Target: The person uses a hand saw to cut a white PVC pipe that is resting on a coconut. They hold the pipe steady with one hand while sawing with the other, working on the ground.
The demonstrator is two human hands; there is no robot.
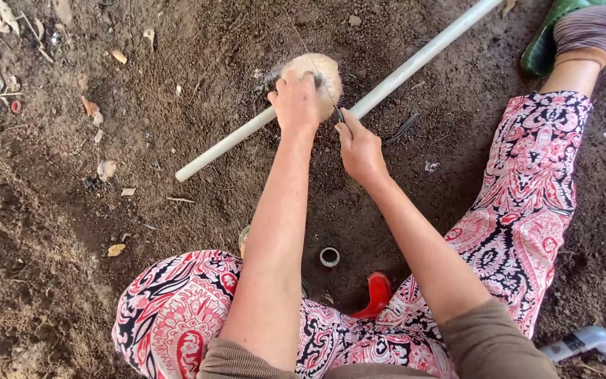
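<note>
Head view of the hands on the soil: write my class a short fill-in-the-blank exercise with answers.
1. The left hand presses on a round, pale ____.
2. The right hand holds a thin blade against the ball.
3. A long white ____ lies across the soil.
4. The trousers have a ____ pattern.

Answers: ball; pipe; paisley

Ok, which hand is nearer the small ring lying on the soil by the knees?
Right. The right hand is out beside the round pale object, above the ring. The left hand lies farther off, on top of that object.
</note>
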